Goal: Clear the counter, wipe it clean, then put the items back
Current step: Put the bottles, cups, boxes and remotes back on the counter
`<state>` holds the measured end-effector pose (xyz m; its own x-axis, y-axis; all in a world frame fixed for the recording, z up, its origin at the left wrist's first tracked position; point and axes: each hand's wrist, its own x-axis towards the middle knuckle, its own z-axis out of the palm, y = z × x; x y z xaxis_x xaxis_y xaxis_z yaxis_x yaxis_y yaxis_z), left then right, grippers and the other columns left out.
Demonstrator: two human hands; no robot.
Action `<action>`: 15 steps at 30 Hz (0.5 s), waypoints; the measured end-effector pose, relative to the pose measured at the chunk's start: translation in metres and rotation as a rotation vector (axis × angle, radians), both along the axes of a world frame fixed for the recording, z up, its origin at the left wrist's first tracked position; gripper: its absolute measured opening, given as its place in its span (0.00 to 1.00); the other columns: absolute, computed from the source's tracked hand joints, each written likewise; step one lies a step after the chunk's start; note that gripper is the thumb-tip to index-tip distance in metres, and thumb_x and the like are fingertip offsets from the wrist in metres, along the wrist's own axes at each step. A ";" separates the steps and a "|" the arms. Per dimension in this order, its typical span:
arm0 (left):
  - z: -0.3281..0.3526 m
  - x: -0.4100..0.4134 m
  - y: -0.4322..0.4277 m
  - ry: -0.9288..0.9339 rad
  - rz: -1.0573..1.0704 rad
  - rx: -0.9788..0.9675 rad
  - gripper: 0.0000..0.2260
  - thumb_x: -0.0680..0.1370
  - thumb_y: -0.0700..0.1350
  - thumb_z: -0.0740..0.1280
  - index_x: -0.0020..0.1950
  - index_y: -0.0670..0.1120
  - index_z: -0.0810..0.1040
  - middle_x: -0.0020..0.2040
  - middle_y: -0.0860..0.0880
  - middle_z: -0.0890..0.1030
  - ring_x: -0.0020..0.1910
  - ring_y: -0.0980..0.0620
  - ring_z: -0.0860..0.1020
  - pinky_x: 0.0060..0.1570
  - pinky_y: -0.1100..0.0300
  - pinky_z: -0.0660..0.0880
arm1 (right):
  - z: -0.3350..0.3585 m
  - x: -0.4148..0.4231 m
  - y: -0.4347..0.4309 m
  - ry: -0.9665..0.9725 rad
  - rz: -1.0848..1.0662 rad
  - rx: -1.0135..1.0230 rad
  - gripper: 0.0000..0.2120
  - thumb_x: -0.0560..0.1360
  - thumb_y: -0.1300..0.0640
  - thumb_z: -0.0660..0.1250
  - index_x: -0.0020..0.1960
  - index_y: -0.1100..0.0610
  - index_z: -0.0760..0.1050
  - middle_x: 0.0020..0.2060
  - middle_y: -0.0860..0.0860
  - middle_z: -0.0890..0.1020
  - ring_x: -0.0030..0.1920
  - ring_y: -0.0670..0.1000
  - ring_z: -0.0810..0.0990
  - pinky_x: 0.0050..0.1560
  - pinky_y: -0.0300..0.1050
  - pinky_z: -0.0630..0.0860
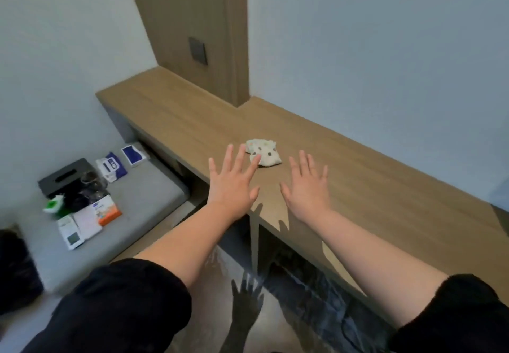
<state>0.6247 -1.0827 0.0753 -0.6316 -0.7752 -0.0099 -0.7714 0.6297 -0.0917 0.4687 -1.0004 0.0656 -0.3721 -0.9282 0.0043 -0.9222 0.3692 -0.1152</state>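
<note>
A crumpled white cloth with dark dots (265, 154) lies on the long wooden counter (371, 176), near its front edge. My left hand (232, 181) hovers flat with fingers spread just left of the cloth, its fingertips close to the cloth's edge. My right hand (308, 184) is spread flat over the counter, just right of the cloth and holding nothing. Several items sit on a grey cushioned seat (143, 195) to the left: a black tissue box (66, 176), a blue and white packet (111, 166), an orange and white box (107, 210) and a green-capped object (53, 205).
A wooden wall panel with a dark switch plate (197, 51) rises behind the counter. A blue and white pack (133, 155) lies at the seat's far end. White leaflets (78, 227) lie by the boxes. A dark bag (16, 267) sits at the left edge. Glossy floor lies below.
</note>
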 end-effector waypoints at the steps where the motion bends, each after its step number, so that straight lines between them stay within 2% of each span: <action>1: 0.000 0.016 -0.010 0.004 0.021 0.002 0.32 0.81 0.60 0.51 0.78 0.57 0.34 0.79 0.46 0.35 0.77 0.42 0.34 0.71 0.33 0.44 | 0.001 0.012 -0.013 0.002 0.012 0.007 0.32 0.81 0.42 0.50 0.79 0.53 0.44 0.78 0.54 0.43 0.78 0.55 0.41 0.75 0.63 0.43; 15: -0.024 0.138 -0.136 0.053 0.223 0.060 0.32 0.82 0.57 0.54 0.79 0.56 0.37 0.79 0.46 0.36 0.78 0.43 0.36 0.72 0.34 0.45 | -0.020 0.128 -0.172 -0.004 0.217 0.045 0.30 0.81 0.47 0.54 0.78 0.56 0.51 0.78 0.55 0.46 0.78 0.56 0.44 0.73 0.64 0.43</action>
